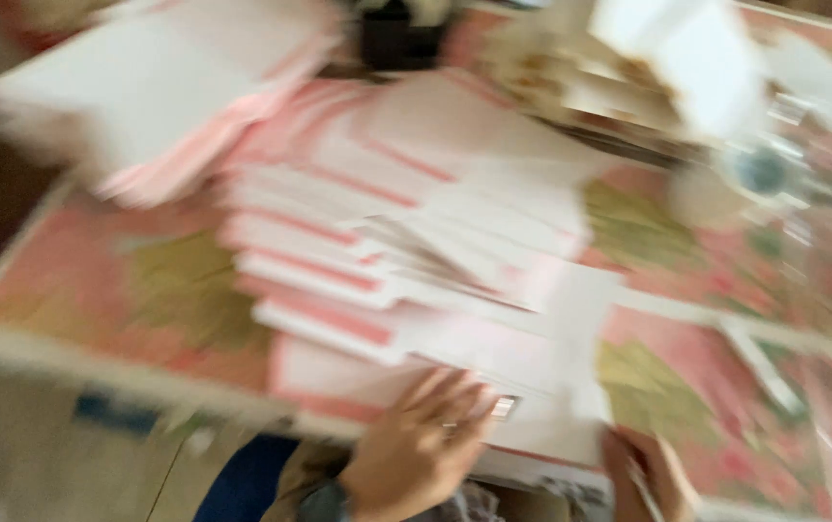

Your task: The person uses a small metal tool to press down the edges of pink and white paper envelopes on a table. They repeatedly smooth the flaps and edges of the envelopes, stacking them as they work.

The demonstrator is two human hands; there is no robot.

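The picture is heavily blurred by motion. My left hand (416,447) lies flat, fingers forward, on a white sheet with pink edges (493,362) at the near edge of the table. A small pale rectangular thing (505,407) sits just past its fingertips. My right hand (650,474) is at the bottom edge, fingers curled beside the sheet's right corner; a thin white thing seems to lie in it, but the blur hides what it is. Beyond the hands, several white and pink paper pieces (338,280) lie fanned out in overlapping rows.
The table wears a pink and green floral cloth (174,290). A thick stack of white and pink sheets (164,87) sits at the far left, a dark object (396,41) at the top, white packaging (696,58) and a round clear thing with a blue centre (759,170) at the right.
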